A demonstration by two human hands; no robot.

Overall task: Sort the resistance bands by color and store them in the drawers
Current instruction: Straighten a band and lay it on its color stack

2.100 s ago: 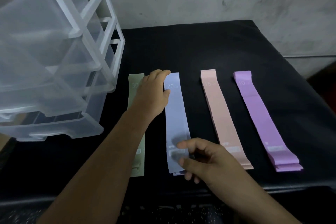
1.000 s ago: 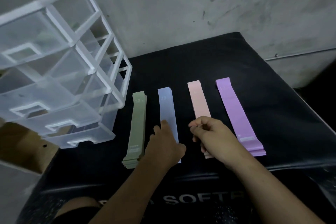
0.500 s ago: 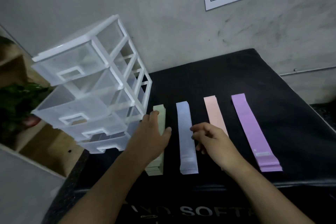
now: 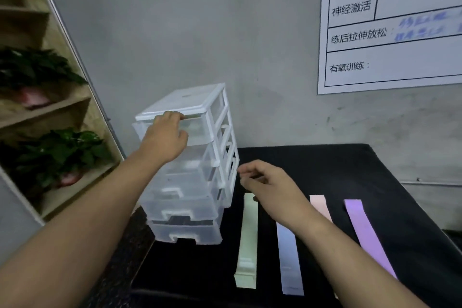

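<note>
Gripping the top drawer (image 4: 198, 132) with the left hand (image 4: 165, 135)

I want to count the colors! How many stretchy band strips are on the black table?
4, side by side: green nearest the drawers, then blue and pink, both partly behind the right arm, purple farthest right. Each may be a stack hiding more bands.

Left hand (image 4: 165, 137) grips top drawer (image 4: 200, 132) front; right hand (image 4: 270, 187) loosely curled above green band (image 4: 248, 240).
</note>
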